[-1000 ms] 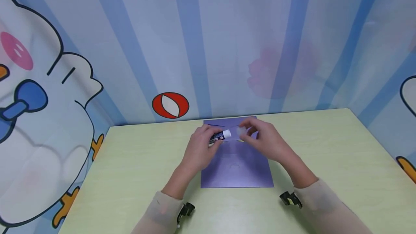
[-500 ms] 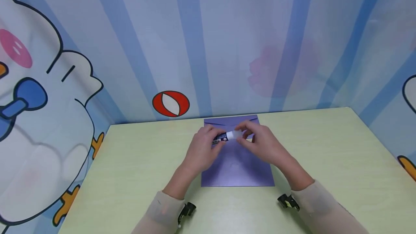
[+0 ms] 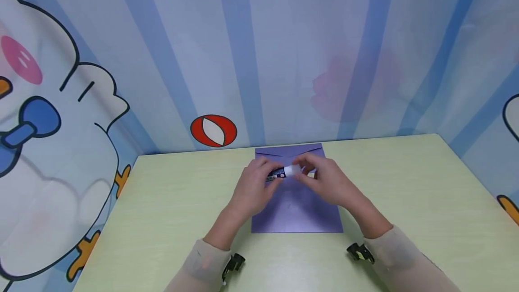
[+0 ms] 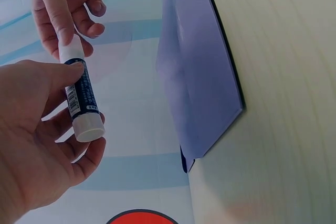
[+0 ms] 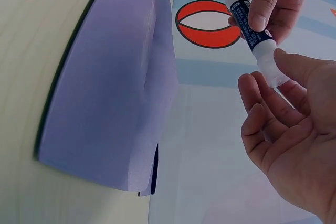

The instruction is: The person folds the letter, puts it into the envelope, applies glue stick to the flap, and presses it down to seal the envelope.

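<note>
A glue stick (image 4: 81, 93) with a dark blue label and white ends is held above a purple envelope (image 3: 298, 213). My left hand (image 3: 252, 188) grips its labelled barrel between thumb and fingers. At the other end, my right hand (image 3: 326, 177) pinches the translucent white cap (image 5: 270, 69), which sits on the stick. The envelope lies on the table under both hands, its flap side up, toward the wall. In the right wrist view the glue stick slants between the left hand (image 5: 275, 3) and the right hand (image 5: 294, 114).
The pale wooden table (image 3: 182, 202) meets a striped blue wall covering (image 3: 275, 57) with cartoon prints at its back edge. Small black devices hang at the wrists, one by the left sleeve (image 3: 233, 265) and one by the right sleeve (image 3: 360, 252).
A second ago the right hand held the cap apart from the glue stick. Cap and stick have come together, and the hands have stayed nearly still since half a second ago.
</note>
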The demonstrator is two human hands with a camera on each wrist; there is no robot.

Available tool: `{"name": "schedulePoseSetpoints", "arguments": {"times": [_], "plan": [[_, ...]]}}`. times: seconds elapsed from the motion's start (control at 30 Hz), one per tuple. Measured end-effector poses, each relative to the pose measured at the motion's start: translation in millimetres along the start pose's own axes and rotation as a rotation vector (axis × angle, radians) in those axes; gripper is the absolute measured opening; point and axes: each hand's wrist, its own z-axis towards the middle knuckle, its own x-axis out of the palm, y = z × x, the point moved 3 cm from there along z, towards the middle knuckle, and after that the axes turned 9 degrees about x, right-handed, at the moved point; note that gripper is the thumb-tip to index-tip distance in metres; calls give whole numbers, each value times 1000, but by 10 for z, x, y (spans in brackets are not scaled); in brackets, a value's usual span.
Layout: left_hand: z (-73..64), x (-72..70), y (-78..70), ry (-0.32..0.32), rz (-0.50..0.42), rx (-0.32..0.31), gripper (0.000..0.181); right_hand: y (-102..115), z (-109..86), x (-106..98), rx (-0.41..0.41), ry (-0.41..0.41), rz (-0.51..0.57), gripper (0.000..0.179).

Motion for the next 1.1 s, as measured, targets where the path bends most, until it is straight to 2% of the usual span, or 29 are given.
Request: {"name": "schedulePoseSetpoints", "arguments": {"times": [0.3, 0.4, 0.53, 0.63, 0.73, 0.83, 1.0, 1.1], "plan": [[-2, 5, -29, -15, -17, 45, 26, -63, 10, 41, 87, 55, 45, 24], [-6, 0, -39, -9, -15, 46, 26, -67, 13, 51, 107, 56, 43, 28], [-8, -24, -42, -7, -7, 41, 27, -56, 11, 30, 82, 60, 44, 39], [-6, -34, -34, -12, -4, 40, 27, -46, 4, 6, 26, 68, 46, 46], [-6, -34, -29, -14, -8, 40, 27, -44, -1, -1, -17, 71, 56, 41], [-7, -31, -29, -14, -9, 35, 27, -48, 1, 5, -28, 70, 63, 30], [-11, -23, -39, -7, -11, 31, 27, -55, 1, 21, 6, 82, 66, 21], [-13, -18, -45, 5, -10, 33, 27, -59, 1, 25, 31, 91, 70, 22]]}}
